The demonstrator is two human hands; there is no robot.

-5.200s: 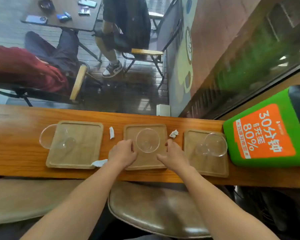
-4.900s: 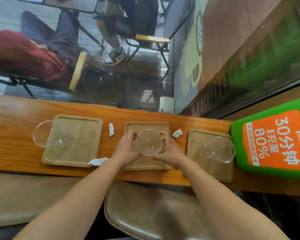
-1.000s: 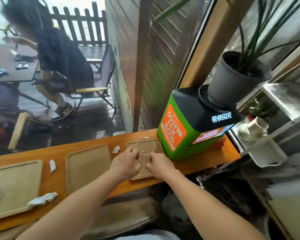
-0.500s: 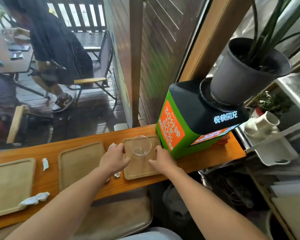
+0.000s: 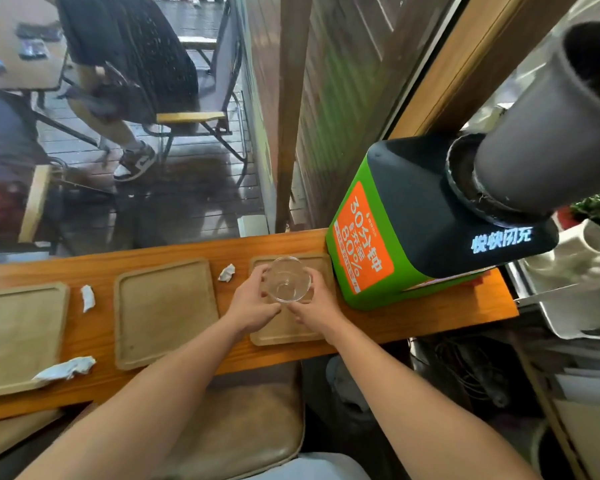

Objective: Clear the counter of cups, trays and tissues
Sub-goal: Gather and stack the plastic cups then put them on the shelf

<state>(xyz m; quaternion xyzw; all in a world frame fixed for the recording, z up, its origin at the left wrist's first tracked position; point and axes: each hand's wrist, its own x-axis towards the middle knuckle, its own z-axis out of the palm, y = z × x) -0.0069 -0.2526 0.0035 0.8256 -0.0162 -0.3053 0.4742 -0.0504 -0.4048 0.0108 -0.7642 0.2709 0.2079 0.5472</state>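
A clear plastic cup (image 5: 289,279) is held between both hands above the right wooden tray (image 5: 284,332). My left hand (image 5: 252,303) wraps its left side and my right hand (image 5: 314,304) its right side. A second, bare wooden tray (image 5: 163,310) lies in the middle of the wooden counter (image 5: 430,317), and a third tray (image 5: 11,337) sits at the left edge. Crumpled tissues lie on the counter: one (image 5: 227,272) between the middle and right trays, one (image 5: 87,297) between the left and middle trays, and one (image 5: 65,368) on the left tray's front corner.
A green and black power-bank station (image 5: 423,233) with an orange label stands just right of the right tray, with a grey plant pot (image 5: 541,133) on top. A brown padded stool (image 5: 229,420) is under the counter. Behind the glass, people sit at an outdoor table.
Both hands have closed in from the tray's sides onto the cup. The view has shifted slightly down and right.
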